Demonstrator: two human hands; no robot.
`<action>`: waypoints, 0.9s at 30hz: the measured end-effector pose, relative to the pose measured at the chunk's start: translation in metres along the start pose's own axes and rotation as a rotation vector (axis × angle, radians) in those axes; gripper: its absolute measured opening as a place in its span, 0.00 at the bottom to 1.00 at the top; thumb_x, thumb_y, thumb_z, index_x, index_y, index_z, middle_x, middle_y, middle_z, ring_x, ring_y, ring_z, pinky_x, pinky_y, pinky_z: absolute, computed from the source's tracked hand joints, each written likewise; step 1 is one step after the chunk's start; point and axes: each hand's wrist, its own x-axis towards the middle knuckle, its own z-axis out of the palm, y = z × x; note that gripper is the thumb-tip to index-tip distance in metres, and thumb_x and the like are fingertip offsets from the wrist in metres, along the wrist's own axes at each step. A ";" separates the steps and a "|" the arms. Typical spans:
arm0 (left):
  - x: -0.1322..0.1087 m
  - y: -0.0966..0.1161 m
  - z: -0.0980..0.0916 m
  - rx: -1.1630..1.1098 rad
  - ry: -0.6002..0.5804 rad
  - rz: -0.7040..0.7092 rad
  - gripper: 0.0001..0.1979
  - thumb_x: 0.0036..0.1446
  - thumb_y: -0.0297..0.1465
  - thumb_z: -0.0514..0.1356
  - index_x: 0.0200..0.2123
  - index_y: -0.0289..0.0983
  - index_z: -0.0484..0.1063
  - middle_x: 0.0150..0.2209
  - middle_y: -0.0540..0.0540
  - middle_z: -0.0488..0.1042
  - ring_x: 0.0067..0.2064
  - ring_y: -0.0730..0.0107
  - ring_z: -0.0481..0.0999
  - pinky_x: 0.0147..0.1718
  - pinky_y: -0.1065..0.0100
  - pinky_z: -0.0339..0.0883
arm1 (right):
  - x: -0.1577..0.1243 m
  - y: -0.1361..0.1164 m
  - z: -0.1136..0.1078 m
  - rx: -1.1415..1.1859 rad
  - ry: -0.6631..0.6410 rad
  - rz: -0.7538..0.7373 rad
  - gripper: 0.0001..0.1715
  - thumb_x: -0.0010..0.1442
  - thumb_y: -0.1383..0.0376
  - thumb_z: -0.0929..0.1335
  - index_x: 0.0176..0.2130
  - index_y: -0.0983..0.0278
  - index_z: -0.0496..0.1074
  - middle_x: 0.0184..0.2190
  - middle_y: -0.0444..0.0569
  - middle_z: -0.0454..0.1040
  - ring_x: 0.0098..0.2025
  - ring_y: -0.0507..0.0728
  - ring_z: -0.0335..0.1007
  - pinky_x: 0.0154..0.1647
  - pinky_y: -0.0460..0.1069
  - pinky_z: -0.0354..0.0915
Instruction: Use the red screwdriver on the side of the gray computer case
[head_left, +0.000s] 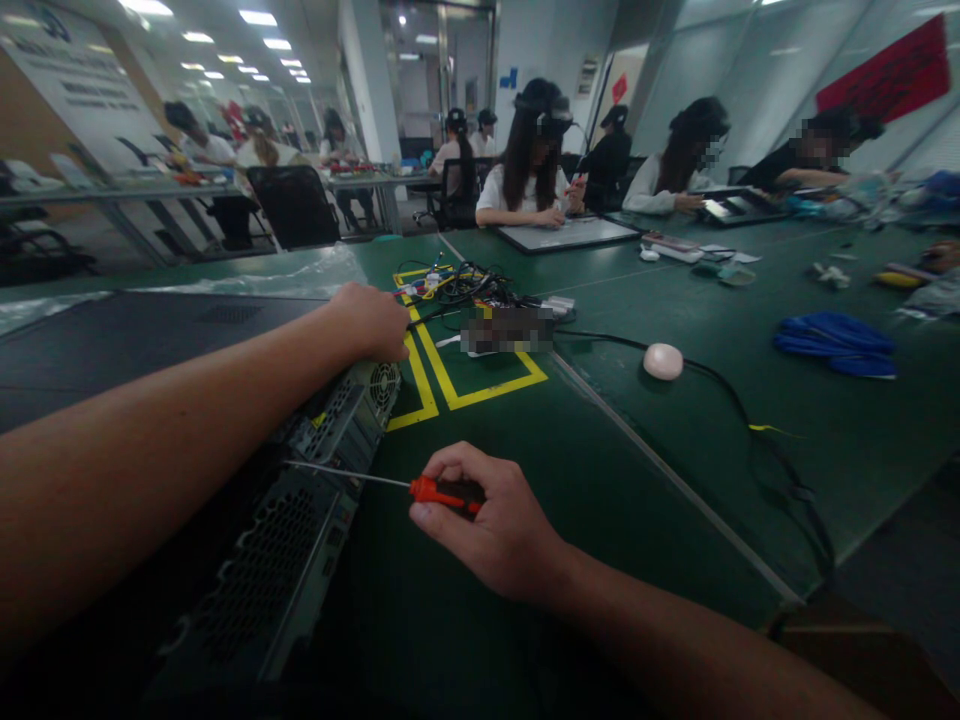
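Observation:
A dark computer case lies on its side at the left, its perforated metal back panel facing right. My left hand is bent over the case's far corner, fingers curled downward; their tips are partly hidden. Between the thumb and fingers of my right hand is a screwdriver with a red and black handle. Its long thin shaft points left, and the tip reaches the back panel, below my left forearm. Whether the tip sits in a screw is too small to tell.
Tangled cables lie beyond the case, near yellow tape on the green table. A pink rounded case, a black cable and a blue bundle are to the right. Co-workers sit opposite.

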 end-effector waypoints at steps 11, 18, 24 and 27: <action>0.001 -0.001 0.001 0.036 -0.011 0.011 0.30 0.64 0.47 0.60 0.63 0.41 0.84 0.61 0.30 0.85 0.60 0.38 0.82 0.55 0.50 0.75 | 0.000 -0.003 -0.002 0.005 -0.007 0.018 0.09 0.65 0.61 0.77 0.43 0.60 0.76 0.30 0.40 0.76 0.30 0.53 0.69 0.36 0.50 0.65; 0.000 0.000 -0.001 0.015 -0.018 0.007 0.30 0.63 0.47 0.62 0.63 0.41 0.85 0.62 0.31 0.84 0.61 0.38 0.82 0.57 0.51 0.74 | 0.000 -0.001 -0.002 -0.011 0.015 -0.013 0.08 0.67 0.61 0.77 0.43 0.62 0.80 0.35 0.44 0.80 0.35 0.54 0.74 0.39 0.50 0.66; -0.001 0.001 -0.002 0.071 -0.021 0.010 0.31 0.65 0.45 0.60 0.65 0.39 0.83 0.62 0.30 0.84 0.60 0.38 0.83 0.56 0.50 0.75 | 0.000 0.000 0.000 -0.008 -0.023 -0.046 0.12 0.74 0.61 0.70 0.42 0.64 0.82 0.36 0.48 0.81 0.37 0.55 0.75 0.40 0.50 0.66; 0.000 0.001 -0.001 0.074 -0.017 0.008 0.31 0.66 0.45 0.59 0.65 0.39 0.83 0.61 0.31 0.84 0.59 0.39 0.83 0.55 0.51 0.76 | -0.001 0.001 0.001 0.047 -0.028 -0.006 0.09 0.71 0.60 0.73 0.46 0.63 0.80 0.33 0.44 0.78 0.32 0.53 0.72 0.35 0.49 0.64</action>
